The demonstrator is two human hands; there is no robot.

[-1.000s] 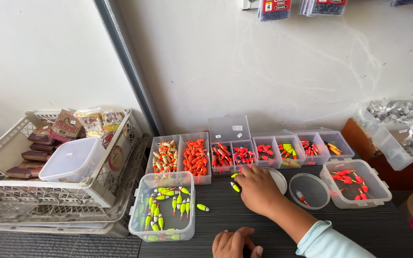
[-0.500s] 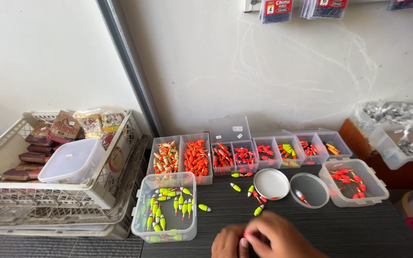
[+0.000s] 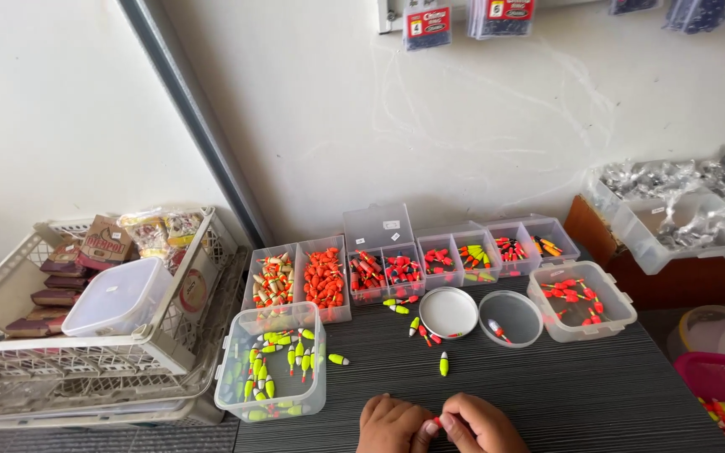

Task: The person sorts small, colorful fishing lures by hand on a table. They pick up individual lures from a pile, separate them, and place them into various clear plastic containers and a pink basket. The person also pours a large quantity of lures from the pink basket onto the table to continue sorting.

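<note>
At the tabletop's (image 3: 547, 394) near edge, the left hand (image 3: 392, 425) and right hand (image 3: 480, 425) pinch together around a small red float (image 3: 435, 422), perhaps both gripping it. Beyond lie loose yellow floats (image 3: 444, 363), a round lid (image 3: 448, 312), then compartment boxes (image 3: 379, 268).

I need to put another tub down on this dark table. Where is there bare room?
Bare: right of the hands, below the square tub. Smaller gap between yellow-float tub and hands. Crowded: loose floats around white lid and the compartment row.
</note>
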